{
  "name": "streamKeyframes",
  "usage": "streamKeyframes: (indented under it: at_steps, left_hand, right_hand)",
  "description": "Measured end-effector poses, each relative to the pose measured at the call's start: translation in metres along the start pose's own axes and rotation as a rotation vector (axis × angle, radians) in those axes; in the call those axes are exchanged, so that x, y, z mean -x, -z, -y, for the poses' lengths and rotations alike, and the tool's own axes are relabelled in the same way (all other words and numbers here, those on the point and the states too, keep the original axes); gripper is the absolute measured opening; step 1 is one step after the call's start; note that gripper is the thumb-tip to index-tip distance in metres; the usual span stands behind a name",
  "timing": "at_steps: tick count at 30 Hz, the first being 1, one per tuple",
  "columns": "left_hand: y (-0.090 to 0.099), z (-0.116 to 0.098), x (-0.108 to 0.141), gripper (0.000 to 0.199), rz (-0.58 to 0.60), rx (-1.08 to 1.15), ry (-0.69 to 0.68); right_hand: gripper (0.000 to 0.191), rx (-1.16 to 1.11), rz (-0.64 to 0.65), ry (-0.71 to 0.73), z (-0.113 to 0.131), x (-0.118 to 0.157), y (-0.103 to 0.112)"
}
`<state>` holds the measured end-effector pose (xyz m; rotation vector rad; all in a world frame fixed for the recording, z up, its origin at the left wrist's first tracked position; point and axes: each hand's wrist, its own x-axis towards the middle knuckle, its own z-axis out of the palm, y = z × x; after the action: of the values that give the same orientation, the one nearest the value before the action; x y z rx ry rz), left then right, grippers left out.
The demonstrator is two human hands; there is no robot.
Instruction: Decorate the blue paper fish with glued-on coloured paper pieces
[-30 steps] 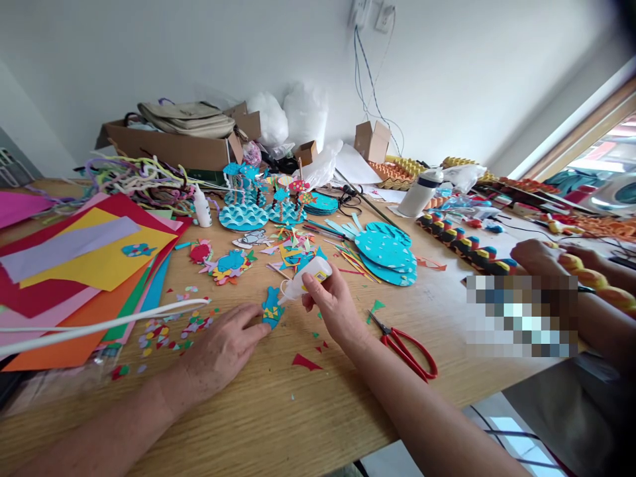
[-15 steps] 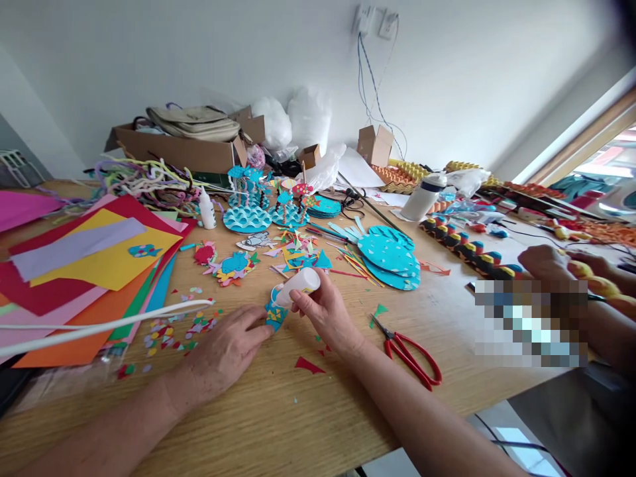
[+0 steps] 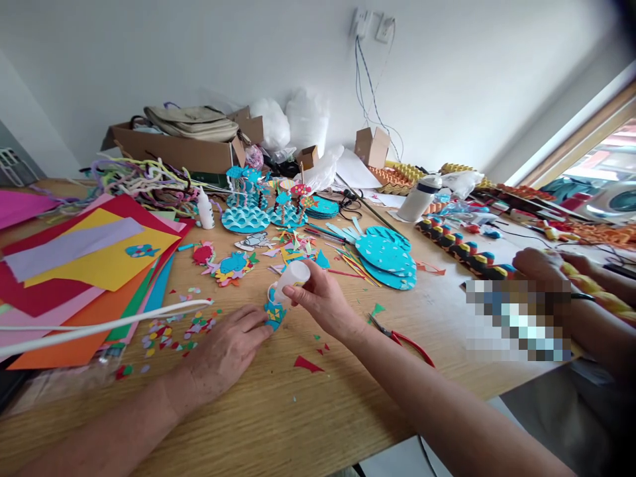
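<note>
Head view, looking down on a wooden worktop [image 3: 238, 430]: the right hand [image 3: 325, 297] is wrapped around a white squeeze bottle [image 3: 294, 275], tipped with its nozzle down at a small blue paper fish [image 3: 275, 319]. Whether the nozzle touches the paper is too small to tell. The left hand [image 3: 228, 348] lies palm down, fingers held close together, its fingertips on the left side of the fish. The fish lies flat, back from the worktop's near edge, with yellow pieces on its body.

Just beside the left hand is a scatter of colored paper bits [image 3: 183, 324]. Nearer the front edge lies a red scrap [image 3: 308, 364]; to its right are red-handled scissors [image 3: 415, 348], partly hidden by the right forearm. Beyond the hands are blue paper ovals [image 3: 385, 258] and a blue crab cutout [image 3: 233, 265]. Colored sheets [image 3: 114, 298] overlap toward the left edge. A cardboard box [image 3: 173, 149] stands along the far edge, bearing a beige bag [image 3: 191, 124]. Near the right edge, another person's hand [image 3: 539, 265] is beside a painted, bumpy strip [image 3: 460, 248].
</note>
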<state>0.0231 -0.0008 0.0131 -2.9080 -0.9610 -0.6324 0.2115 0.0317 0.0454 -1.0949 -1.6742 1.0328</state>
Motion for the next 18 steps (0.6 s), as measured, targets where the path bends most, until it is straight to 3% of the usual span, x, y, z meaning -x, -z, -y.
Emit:
streamKeyframes:
  at_steps: [18]
  left_hand:
    - [-0.0016,-0.0018,0.0005,0.035,-0.02,-0.019,0.001]
  right_hand:
    - [0.024,0.134,0.008,0.075,-0.0073,-0.006,-0.0051]
